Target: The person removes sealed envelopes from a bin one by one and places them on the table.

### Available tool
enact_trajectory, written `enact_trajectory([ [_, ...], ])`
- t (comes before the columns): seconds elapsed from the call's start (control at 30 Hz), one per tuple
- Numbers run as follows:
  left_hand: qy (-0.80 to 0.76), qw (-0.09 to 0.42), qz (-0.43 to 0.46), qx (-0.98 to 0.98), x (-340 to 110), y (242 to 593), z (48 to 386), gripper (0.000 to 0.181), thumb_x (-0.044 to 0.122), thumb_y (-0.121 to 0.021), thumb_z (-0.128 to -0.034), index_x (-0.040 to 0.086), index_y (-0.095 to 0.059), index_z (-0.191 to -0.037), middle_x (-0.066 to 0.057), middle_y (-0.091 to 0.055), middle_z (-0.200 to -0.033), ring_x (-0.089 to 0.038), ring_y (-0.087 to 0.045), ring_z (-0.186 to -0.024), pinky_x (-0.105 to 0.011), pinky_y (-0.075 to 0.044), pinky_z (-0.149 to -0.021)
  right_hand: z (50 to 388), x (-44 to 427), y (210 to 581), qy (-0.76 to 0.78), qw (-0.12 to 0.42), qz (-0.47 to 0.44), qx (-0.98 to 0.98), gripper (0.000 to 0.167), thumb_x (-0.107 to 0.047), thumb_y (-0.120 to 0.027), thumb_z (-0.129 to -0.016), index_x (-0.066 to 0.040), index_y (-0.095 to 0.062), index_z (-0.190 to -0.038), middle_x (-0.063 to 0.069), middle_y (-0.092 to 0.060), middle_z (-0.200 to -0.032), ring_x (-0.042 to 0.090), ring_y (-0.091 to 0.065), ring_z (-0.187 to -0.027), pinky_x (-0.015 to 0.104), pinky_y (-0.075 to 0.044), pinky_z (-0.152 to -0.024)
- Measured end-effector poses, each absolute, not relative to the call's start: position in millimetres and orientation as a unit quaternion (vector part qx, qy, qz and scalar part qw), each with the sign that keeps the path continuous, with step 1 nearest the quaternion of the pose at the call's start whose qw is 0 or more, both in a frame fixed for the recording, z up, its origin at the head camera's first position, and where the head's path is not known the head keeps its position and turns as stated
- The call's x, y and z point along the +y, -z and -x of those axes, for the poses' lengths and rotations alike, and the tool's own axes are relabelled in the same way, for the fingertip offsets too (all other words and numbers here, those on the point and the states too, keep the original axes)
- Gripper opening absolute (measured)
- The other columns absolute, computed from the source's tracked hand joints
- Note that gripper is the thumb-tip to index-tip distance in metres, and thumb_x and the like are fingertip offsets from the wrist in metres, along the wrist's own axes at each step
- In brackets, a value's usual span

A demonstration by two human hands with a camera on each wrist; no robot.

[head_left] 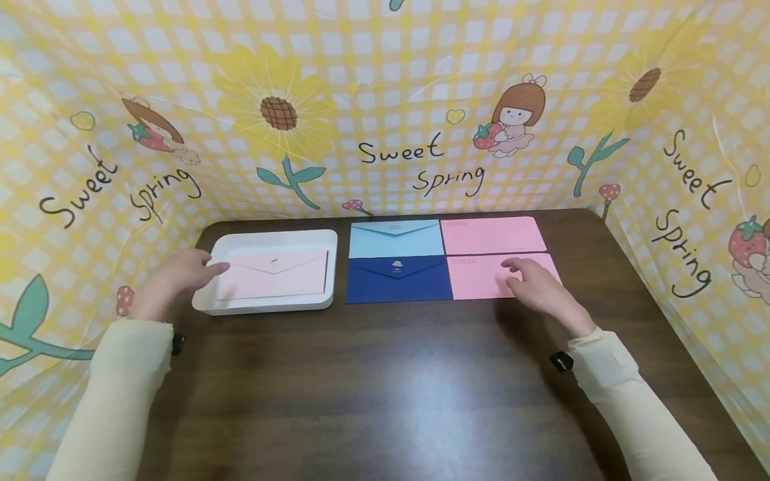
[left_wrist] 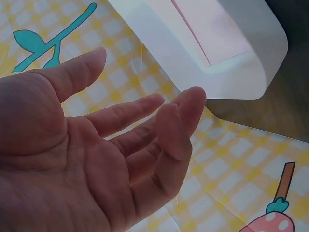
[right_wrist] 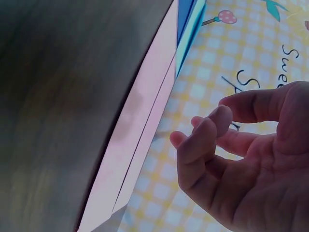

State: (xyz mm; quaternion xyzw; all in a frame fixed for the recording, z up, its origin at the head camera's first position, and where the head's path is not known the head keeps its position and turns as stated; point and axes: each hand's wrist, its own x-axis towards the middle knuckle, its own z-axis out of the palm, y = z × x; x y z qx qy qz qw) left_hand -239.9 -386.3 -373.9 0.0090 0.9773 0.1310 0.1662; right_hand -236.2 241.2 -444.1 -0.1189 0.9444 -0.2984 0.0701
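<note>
At the left, a white tray point(head_left: 271, 308) holds a pale pink envelope point(head_left: 271, 286) with a pointed flap and a small printed figure. My left hand point(head_left: 180, 272) is by the tray's left side, fingers loosely bent and nothing in them; whether it touches the rim I cannot tell. Right of the tray lie a light blue envelope point(head_left: 385, 246) and, below it, a navy envelope point(head_left: 394, 287). Beside these are two pink envelopes, the far one point(head_left: 493, 236) and the near one point(head_left: 475, 286). Above the near one hovers my right hand point(head_left: 541, 290), fingers loosely curled, holding nothing.
All of this lies on a dark wooden table point(head_left: 385, 394), along its far edge. A yellow checked cloth point(head_left: 397, 87) with flowers and lettering rises behind the table and on both sides. Dark bands point(head_left: 561, 361) sit at both wrists.
</note>
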Motion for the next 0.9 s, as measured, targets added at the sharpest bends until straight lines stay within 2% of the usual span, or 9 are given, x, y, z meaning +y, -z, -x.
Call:
enact_trajectory([
  [0.07,-0.131,0.17,-0.01,0.977,-386,372,240,0.072,0.034,-0.048,-0.1113,-0.032,-0.036,-0.137,-0.049,-0.052,-0.123,-0.037,-0.065,-0.075,-0.062,-0.049,-0.091,237,236,441,0.303,0.074,0.119,0.943,0.044,-0.011,-0.053,-0.102,0.011,-0.057,-0.139,0.035,-0.059,-0.135,0.048,-0.057,-0.122,0.061,-0.045,-0.101],
  [0.13,-0.142,0.176,-0.005,0.974,-385,371,240,0.073,0.033,-0.047,-0.1115,-0.033,-0.033,-0.139,-0.042,-0.06,-0.108,-0.031,-0.063,-0.066,-0.056,-0.052,-0.082,239,231,438,0.306,0.076,0.12,0.941,0.045,-0.013,-0.052,-0.102,0.01,-0.056,-0.141,0.034,-0.06,-0.135,0.047,-0.058,-0.12,0.06,-0.047,-0.099],
  [0.23,-0.167,0.18,0.005,0.969,-383,368,239,0.073,0.032,-0.047,-0.1116,-0.033,-0.03,-0.14,-0.029,-0.062,-0.091,-0.033,-0.063,-0.072,-0.047,-0.054,-0.071,241,221,433,0.311,0.078,0.12,0.939,0.045,-0.015,-0.052,-0.104,0.008,-0.056,-0.143,0.031,-0.061,-0.135,0.043,-0.06,-0.114,0.057,-0.049,-0.096],
  [0.33,-0.184,0.181,0.016,0.966,-381,366,240,0.072,0.03,-0.047,-0.1115,-0.032,-0.029,-0.142,-0.032,-0.063,-0.095,-0.04,-0.065,-0.084,-0.045,-0.057,-0.069,244,210,429,0.319,0.082,0.121,0.936,0.046,-0.017,-0.053,-0.105,0.007,-0.055,-0.144,0.029,-0.061,-0.136,0.04,-0.061,-0.11,0.055,-0.052,-0.093],
  [0.53,-0.195,0.189,0.036,0.962,-381,367,244,0.07,0.031,-0.048,-0.1109,-0.029,-0.033,-0.142,-0.044,-0.057,-0.119,-0.048,-0.066,-0.099,-0.051,-0.059,-0.077,249,186,423,0.339,0.08,0.129,0.928,0.047,-0.018,-0.054,-0.105,0.005,-0.054,-0.146,0.028,-0.063,-0.135,0.039,-0.065,-0.109,0.051,-0.055,-0.09],
  [0.7,-0.224,0.203,0.056,0.952,-385,371,248,0.064,0.031,-0.049,-0.1107,-0.025,-0.041,-0.14,-0.044,-0.049,-0.132,-0.047,-0.066,-0.1,-0.045,-0.06,-0.072,254,163,419,0.352,0.074,0.141,0.923,0.047,-0.017,-0.054,-0.105,0.003,-0.053,-0.147,0.026,-0.064,-0.134,0.039,-0.063,-0.114,0.053,-0.054,-0.094],
  [0.8,-0.24,0.21,0.066,0.946,-386,371,250,0.061,0.029,-0.049,-0.1104,-0.024,-0.044,-0.138,-0.043,-0.049,-0.131,-0.045,-0.066,-0.099,-0.042,-0.059,-0.071,257,147,416,0.351,0.066,0.154,0.921,0.046,-0.016,-0.054,-0.105,0.003,-0.053,-0.148,0.025,-0.064,-0.135,0.04,-0.062,-0.12,0.056,-0.051,-0.1],
  [0.9,-0.252,0.215,0.075,0.941,-385,370,253,0.06,0.029,-0.049,-0.1097,-0.024,-0.045,-0.137,-0.041,-0.05,-0.129,-0.045,-0.066,-0.099,-0.044,-0.06,-0.074,261,131,412,0.347,0.057,0.172,0.92,0.045,-0.015,-0.054,-0.105,0.001,-0.055,-0.147,0.024,-0.065,-0.134,0.039,-0.062,-0.118,0.055,-0.051,-0.1],
])
